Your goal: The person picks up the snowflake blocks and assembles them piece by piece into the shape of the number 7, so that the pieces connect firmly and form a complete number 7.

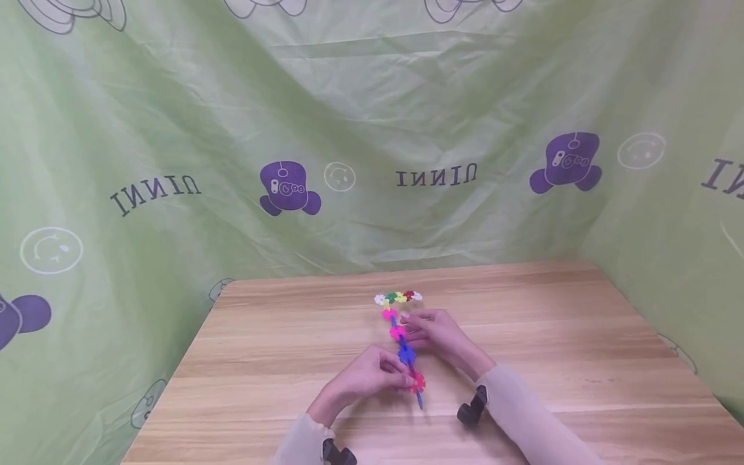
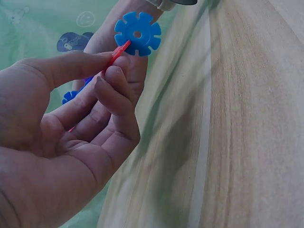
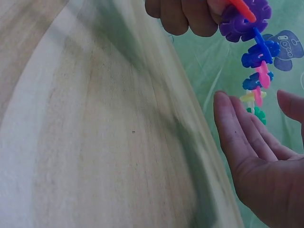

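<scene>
A chain of interlocking plastic snowflake discs (image 1: 407, 355) runs away from me over the table, with blue, purple, pink and yellow pieces along it. Thumb and fingers of my left hand (image 1: 369, 372) pinch a red disc (image 2: 115, 56) near its close end. A light blue notched disc (image 2: 137, 23) is slotted onto that red one. My right hand (image 1: 442, 336) is beside the pink discs (image 1: 397, 332), its fingers extended and thumb apart in the right wrist view; whether it touches the chain I cannot tell. Crosswise at the far end sits a row of white, green, yellow and red discs (image 1: 400, 297).
The wooden table (image 1: 279, 316) spreads around both hands. A green printed cloth (image 1: 360, 116) hangs behind it and along both sides. Black straps with small devices (image 1: 472, 407) are on the sleeved wrists.
</scene>
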The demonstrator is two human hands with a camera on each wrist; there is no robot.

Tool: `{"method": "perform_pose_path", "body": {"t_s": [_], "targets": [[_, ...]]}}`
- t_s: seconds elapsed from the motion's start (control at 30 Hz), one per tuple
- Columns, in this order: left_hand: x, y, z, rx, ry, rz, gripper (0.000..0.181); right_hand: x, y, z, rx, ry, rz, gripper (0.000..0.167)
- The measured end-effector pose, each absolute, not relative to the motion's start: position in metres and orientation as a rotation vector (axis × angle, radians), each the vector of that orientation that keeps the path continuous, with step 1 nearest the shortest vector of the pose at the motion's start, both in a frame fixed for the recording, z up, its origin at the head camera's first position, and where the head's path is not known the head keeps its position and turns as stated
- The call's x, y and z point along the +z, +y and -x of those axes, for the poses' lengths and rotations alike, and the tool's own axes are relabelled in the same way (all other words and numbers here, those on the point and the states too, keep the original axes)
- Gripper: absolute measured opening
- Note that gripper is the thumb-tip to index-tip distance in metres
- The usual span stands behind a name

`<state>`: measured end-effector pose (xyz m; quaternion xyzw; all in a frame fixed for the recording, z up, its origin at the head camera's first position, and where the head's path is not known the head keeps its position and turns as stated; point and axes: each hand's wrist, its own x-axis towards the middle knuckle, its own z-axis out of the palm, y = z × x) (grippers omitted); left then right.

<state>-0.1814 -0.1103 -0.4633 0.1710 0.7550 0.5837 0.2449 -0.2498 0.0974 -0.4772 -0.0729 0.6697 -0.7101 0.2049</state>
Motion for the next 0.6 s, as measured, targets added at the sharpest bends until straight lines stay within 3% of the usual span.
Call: {"method": "perform_pose_path", "body": {"t_s": [0.33,0.6], "targets": [[-0.4634,-0.1051,0.1819,1.547,2.004,-0.486,0.011,-0.4803,0.0983,0.2525,-2.104,1.659,0.185,0.031],[-0.4693,-0.1089,0.1814,1.565,1.961,-0.465,0.016,-0.4829,0.1012,0.2561,-2.12,1.708,0.134,0.036]]}}
